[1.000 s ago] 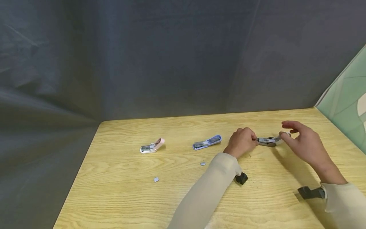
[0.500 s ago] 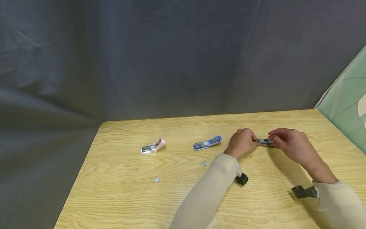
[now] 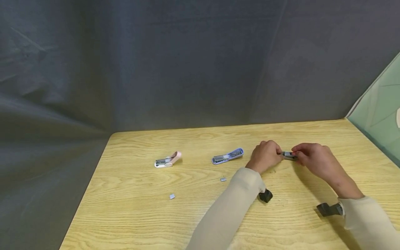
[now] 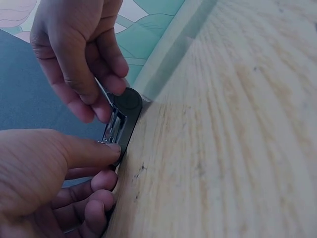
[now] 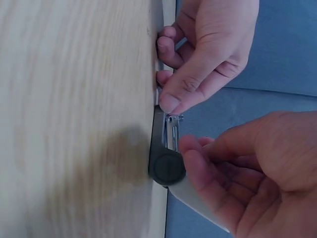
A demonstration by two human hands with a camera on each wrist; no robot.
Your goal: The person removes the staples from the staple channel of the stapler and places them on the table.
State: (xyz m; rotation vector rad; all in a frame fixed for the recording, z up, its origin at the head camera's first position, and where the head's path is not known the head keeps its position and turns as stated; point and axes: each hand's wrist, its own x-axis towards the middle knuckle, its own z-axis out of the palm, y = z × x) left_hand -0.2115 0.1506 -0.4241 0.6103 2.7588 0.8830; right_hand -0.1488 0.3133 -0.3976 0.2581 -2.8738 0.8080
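Observation:
A small dark grey stapler (image 3: 289, 156) lies at the table's right, its pale lid (image 5: 195, 202) swung back and its metal staple channel (image 5: 172, 133) exposed. The thumb and fingers of my left hand (image 3: 265, 156) pinch the front end of its base. My right hand (image 3: 315, 161) has its thumb and fingertips curled at the rear of the channel, close by the round hinge (image 4: 128, 99). Those fingers hide part of the channel and the lid. To the left rest a blue stapler (image 3: 220, 159) and a white and pink stapler (image 3: 162, 162), both opened out.
Two small grey pieces, like short strips of staples, lie nearer the front: one piece (image 3: 223, 179) below the blue stapler, another piece (image 3: 172, 196) farther left. A dark sheet (image 3: 200, 69) borders the wooden table (image 3: 131, 208) behind and at left; a green patterned surface (image 3: 382, 111) stands right.
My right hand has moved left from the stapler's raised lid to its staple channel. The left hand keeps its pinch on the front end.

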